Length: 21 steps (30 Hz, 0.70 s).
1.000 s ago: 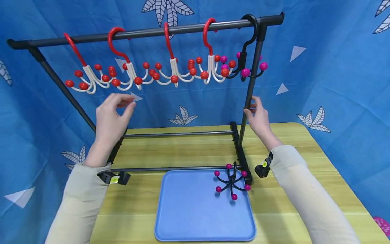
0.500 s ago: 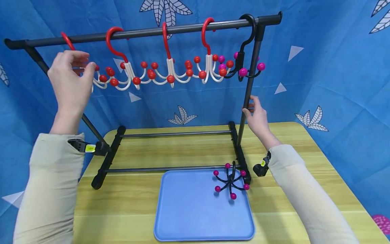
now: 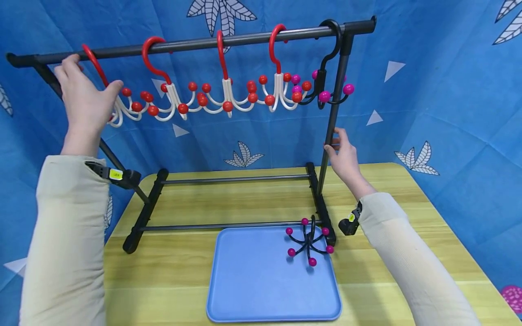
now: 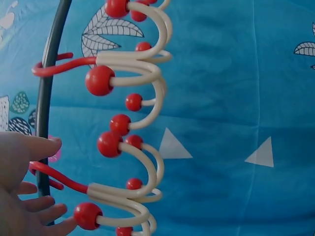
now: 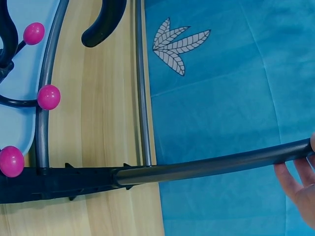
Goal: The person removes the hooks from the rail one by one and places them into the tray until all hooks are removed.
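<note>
Four multi-claw hangers with red hooks and white arms tipped in red balls hang on the rack's top bar [image 3: 183, 45]. My left hand [image 3: 84, 97] is raised to the bar's left end, beside the leftmost hanger [image 3: 118, 112]. In the left wrist view its thumb and fingers are spread either side of that hanger's red hook [image 4: 61, 177], with a gap around it. My right hand [image 3: 343, 154] grips the rack's right post [image 3: 331, 122] between thumb and fingers. A black hanger with pink balls [image 3: 321, 83] hangs at the bar's right end.
Another black hanger with pink balls [image 3: 309, 240] lies at the upper right of a blue tray [image 3: 269, 285] on the wooden table [image 3: 171, 280]. The rack's feet and lower rods [image 3: 232, 225] stand behind the tray. A blue patterned cloth [image 3: 244, 136] hangs behind.
My left hand has moved left and up from beneath the hangers to the bar's left end, its fingers spreading. My right hand stays on the post.
</note>
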Each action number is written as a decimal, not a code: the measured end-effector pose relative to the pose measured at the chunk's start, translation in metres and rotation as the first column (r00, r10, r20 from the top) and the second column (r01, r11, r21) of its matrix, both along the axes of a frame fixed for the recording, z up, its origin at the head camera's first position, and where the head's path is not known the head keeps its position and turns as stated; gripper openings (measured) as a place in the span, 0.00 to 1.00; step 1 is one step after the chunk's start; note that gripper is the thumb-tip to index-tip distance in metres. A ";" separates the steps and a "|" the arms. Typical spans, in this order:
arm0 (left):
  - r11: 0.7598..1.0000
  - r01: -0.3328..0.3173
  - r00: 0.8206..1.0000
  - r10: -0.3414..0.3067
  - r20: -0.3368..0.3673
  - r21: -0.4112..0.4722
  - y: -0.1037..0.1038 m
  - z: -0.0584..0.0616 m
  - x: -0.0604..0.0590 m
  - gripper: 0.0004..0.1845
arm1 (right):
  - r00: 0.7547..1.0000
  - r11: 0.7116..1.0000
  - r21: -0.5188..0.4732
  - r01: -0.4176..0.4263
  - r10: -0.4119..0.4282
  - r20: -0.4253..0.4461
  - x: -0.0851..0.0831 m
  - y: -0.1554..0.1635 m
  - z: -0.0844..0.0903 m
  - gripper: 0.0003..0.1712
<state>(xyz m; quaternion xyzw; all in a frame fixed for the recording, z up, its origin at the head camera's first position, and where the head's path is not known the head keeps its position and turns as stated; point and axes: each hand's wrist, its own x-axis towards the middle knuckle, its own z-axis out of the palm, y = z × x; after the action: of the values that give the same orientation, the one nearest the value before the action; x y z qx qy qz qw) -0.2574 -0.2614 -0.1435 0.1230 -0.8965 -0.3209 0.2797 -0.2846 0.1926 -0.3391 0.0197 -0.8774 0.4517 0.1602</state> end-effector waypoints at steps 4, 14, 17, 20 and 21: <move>0.998 0.001 0.999 -0.003 0.034 0.059 -0.004 0.000 -0.005 0.36 | 1.000 1.000 0.000 -0.002 0.002 0.006 0.001 0.000 0.001 0.26; 0.976 -0.029 1.000 0.030 -0.002 0.218 -0.005 0.005 -0.015 0.24 | 1.000 1.000 0.009 -0.003 0.003 -0.001 0.000 0.000 0.000 0.26; 0.983 -0.048 0.999 0.050 -0.008 0.177 -0.004 0.004 -0.018 0.21 | 1.000 1.000 0.010 0.000 0.000 -0.006 0.000 -0.001 0.000 0.26; 0.984 -0.054 0.998 0.057 -0.015 0.171 -0.003 0.006 -0.019 0.19 | 1.000 1.000 0.008 -0.002 0.002 -0.010 0.000 0.000 0.000 0.26; 0.983 -0.053 0.998 0.057 -0.017 0.177 -0.002 0.006 -0.019 0.19 | 1.000 1.000 0.007 -0.002 0.002 -0.011 0.000 0.000 0.000 0.26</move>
<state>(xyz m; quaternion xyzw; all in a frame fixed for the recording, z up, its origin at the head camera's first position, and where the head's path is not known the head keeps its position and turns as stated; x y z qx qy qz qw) -0.2763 -0.2630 -0.1373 0.1684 -0.8576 -0.3926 0.2863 -0.2851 0.1924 -0.3394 0.0235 -0.8781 0.4486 0.1648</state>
